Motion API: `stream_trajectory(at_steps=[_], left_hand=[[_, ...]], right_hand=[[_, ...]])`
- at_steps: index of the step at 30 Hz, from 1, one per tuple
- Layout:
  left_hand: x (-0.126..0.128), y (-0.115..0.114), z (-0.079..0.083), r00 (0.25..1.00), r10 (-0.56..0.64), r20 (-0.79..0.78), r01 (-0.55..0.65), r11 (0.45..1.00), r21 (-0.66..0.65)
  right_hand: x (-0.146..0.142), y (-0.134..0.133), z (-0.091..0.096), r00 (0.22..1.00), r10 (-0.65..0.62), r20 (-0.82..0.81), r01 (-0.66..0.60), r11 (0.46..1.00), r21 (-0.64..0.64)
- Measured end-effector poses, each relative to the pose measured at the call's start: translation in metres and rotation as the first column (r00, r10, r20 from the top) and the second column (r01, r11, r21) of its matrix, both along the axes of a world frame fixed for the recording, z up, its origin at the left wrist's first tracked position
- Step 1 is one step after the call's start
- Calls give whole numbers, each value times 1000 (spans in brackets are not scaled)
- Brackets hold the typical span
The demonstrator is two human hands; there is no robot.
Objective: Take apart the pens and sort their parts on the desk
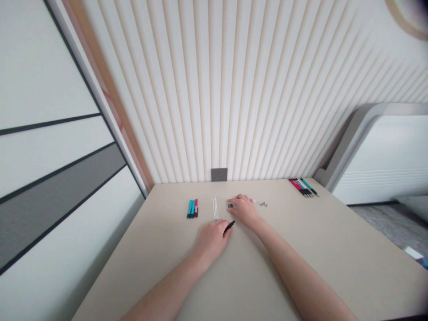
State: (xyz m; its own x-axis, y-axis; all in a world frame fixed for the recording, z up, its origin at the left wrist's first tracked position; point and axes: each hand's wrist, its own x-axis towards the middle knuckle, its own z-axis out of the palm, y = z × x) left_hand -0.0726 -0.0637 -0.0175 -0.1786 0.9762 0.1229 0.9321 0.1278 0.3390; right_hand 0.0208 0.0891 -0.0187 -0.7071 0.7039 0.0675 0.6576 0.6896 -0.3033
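My left hand (216, 236) is closed around a black pen part (229, 226), which sticks out past the thumb, pointing up and right. Just beyond the knuckles, thin white pen refills (215, 207) lie side by side on the table. My right hand (245, 208) reaches palm down over the tabletop, thumb and forefinger apart around small dark pieces (230, 206); whether they touch them I cannot tell. Several small grey bits (264, 204) lie right of that hand. To the left, two teal pen barrels (191, 208) and a pink one (196, 208) form a row.
At the table's far right corner lie several pens (302, 187) in pink, white and teal with black ends. The beige table (160, 249) meets a ribbed wall with a dark socket (219, 174). A cabinet (60, 200) stands left, a bed headboard (384, 151) right.
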Motion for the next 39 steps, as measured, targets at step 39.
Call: stream_trajectory(at_steps=[39], left_hand=[[-16, -2, 3, 982, 90, 167, -121, 975, 185]], right_hand=[[32, -46, -3, 878, 145, -456, -249, 953, -175]])
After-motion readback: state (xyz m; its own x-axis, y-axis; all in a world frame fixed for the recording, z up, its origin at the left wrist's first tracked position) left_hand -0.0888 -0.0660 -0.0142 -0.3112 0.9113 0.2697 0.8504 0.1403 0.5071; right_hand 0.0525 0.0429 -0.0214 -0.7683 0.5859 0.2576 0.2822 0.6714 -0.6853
